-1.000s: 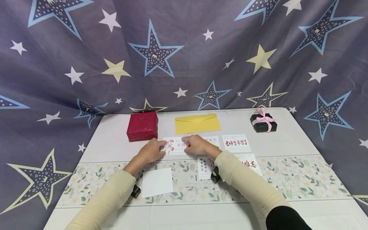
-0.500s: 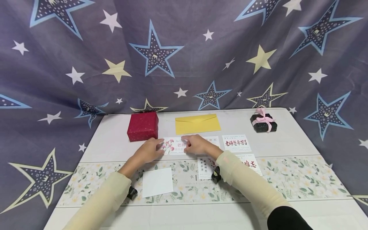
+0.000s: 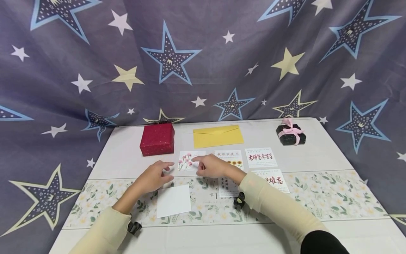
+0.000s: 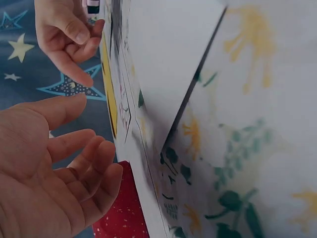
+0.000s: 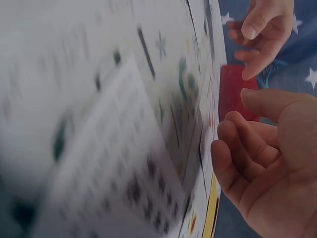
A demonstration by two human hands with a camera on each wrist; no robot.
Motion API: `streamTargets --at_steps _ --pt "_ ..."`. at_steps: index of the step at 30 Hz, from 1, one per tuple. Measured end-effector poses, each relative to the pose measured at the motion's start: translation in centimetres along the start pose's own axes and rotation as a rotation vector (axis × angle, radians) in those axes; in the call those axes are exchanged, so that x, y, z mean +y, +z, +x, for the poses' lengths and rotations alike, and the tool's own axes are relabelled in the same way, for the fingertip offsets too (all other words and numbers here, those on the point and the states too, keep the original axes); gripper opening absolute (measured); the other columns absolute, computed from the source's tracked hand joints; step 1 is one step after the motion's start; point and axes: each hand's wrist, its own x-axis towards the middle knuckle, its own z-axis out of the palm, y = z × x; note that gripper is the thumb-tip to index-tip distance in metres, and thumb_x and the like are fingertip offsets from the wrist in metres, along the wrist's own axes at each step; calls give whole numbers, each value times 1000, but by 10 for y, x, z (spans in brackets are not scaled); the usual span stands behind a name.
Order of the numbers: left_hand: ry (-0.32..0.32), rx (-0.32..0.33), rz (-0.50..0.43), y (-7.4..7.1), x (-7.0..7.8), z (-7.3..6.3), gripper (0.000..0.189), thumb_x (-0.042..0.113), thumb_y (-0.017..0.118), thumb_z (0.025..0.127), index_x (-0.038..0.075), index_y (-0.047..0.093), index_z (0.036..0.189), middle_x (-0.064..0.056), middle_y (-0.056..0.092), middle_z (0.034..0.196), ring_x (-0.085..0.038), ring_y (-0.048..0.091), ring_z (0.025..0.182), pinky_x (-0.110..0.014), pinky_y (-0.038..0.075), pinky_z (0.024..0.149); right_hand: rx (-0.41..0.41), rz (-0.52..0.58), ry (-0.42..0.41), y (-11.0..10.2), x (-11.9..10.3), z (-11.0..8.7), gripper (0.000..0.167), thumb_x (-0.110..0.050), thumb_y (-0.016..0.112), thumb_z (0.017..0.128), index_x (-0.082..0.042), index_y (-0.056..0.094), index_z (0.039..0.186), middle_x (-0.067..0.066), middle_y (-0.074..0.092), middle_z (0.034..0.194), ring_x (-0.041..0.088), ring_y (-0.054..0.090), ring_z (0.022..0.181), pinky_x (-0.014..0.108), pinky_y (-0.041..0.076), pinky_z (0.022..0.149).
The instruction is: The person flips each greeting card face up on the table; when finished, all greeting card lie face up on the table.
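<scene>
My left hand [image 3: 155,176] hovers with fingers loosely bent, left of the card with pink flowers [image 3: 185,163]; its palm is bare in the left wrist view. My right hand [image 3: 212,166] reaches over that card's right part, hiding some of its printing, and its relaxed fingers hold nothing in the right wrist view. Beyond the right wrist lies a sunflower card [image 3: 227,154]. A blank white card [image 3: 174,201] lies on the floral band just below my left hand. Under the right forearm, two printed cards are partly hidden, one with red writing [image 3: 276,181].
A red box [image 3: 157,139] stands at the back left, with a yellow envelope [image 3: 218,137] beside it. At the back right is a black gift box [image 3: 290,135] with a pink bow. Another card with red writing [image 3: 261,157] lies right of the sunflowers. A starry curtain hangs behind the table.
My left hand has left the flower card's edge and drawn back toward me and left. The right hand has shifted slightly nearer, uncovering the sunflower card. The flower card stays about where it was.
</scene>
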Motion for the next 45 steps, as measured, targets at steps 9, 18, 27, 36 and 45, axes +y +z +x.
streamTargets --at_steps 9,18,27,36,45 --pt "-13 -34 1 7 -5 -34 63 21 79 88 6 56 144 -7 61 109 -14 51 84 -29 45 71 -94 26 -46 22 -22 -7 55 -19 70 94 -5 54 146 -15 64 70 -1 54 59 17 47 68" --pt "-51 -60 -5 14 -7 -55 73 25 87 80 7 57 144 -3 58 104 -14 49 86 -26 42 73 -155 -43 -84 35 -35 -13 59 -23 71 94 -9 52 148 -15 61 68 -2 51 57 15 42 62" --pt "-70 -83 56 22 -10 -63 93 28 96 65 3 55 145 -2 55 112 -13 49 96 -35 46 87 -144 -95 -84 42 -39 -13 43 -24 74 92 -12 61 132 -15 61 66 -1 54 57 14 43 61" --pt "-63 -49 126 30 -8 -63 95 25 96 62 4 55 145 -2 54 115 -16 51 103 -43 49 96 -149 -117 -95 45 -38 -10 21 -23 74 92 -17 64 109 -14 59 67 0 53 59 16 42 61" --pt "-74 -27 128 33 -7 -64 94 24 96 62 4 56 144 -3 54 116 -16 50 102 -43 49 95 -139 -101 -70 46 -39 -12 50 -22 74 92 -12 61 140 -14 61 68 -1 53 59 16 45 68"
